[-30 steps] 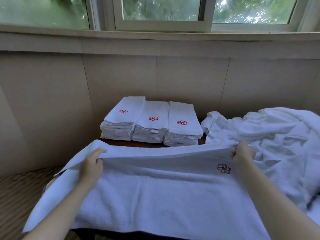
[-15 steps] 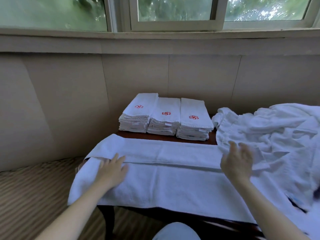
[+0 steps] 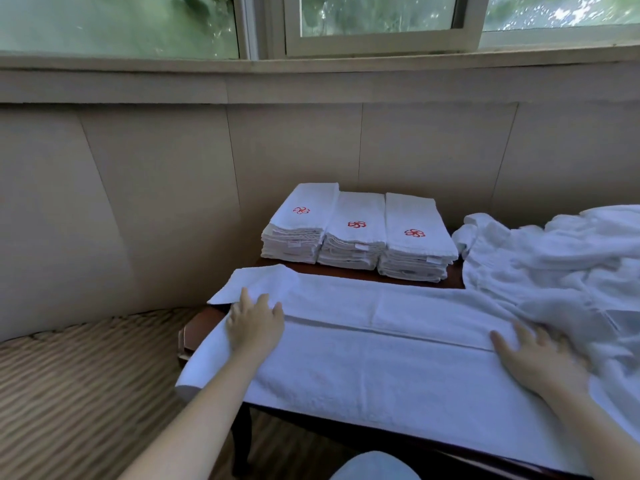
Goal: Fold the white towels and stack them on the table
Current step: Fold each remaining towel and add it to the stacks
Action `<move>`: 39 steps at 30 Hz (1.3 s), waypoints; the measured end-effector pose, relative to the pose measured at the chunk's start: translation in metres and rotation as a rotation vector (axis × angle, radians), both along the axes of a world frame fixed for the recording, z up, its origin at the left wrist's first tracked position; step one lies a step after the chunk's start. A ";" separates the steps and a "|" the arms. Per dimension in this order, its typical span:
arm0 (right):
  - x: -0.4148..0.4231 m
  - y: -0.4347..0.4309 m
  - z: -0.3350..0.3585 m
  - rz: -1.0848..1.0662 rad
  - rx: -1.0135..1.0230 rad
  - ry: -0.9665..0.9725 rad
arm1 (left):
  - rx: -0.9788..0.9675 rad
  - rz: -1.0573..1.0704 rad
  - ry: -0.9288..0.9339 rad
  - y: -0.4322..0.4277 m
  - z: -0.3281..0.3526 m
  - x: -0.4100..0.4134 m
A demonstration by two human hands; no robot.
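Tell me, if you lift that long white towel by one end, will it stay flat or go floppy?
Probably floppy: the towel droops over the table edge at its left end. It likely won't slide easily, since its surface looks thick and fuzzy. The folded-over layer would probably fall open if lifted by just one corner.

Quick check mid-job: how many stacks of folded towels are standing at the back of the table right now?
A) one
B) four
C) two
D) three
D: three stacks of folded towels stand side by side at the back of the table, each with a red emblem on top, beyond the long towel that the left hand and right hand press flat.
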State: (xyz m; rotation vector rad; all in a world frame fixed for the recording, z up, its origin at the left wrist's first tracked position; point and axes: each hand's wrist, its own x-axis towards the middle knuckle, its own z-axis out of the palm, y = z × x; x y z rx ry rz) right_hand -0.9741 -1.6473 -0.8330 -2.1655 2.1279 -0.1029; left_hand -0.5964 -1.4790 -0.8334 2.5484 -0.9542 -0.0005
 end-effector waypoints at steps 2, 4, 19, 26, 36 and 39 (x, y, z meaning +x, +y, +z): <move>-0.002 0.000 0.001 -0.017 -0.006 0.012 | -0.037 0.105 0.087 0.000 0.006 0.004; -0.004 0.001 0.002 -0.043 -0.002 0.016 | -0.095 0.227 0.220 0.003 0.014 0.023; 0.184 0.032 -0.001 0.716 -0.027 -0.165 | 0.009 0.195 0.606 -0.010 0.046 0.064; 0.183 0.033 -0.010 0.701 -0.116 -0.235 | -0.137 0.154 0.217 0.007 0.055 0.089; 0.181 0.038 -0.009 0.731 -0.281 -0.168 | 0.020 0.103 -0.243 0.019 0.045 0.093; 0.179 0.041 -0.006 0.804 -0.041 -0.132 | -0.008 -0.070 -0.014 -0.004 0.030 0.069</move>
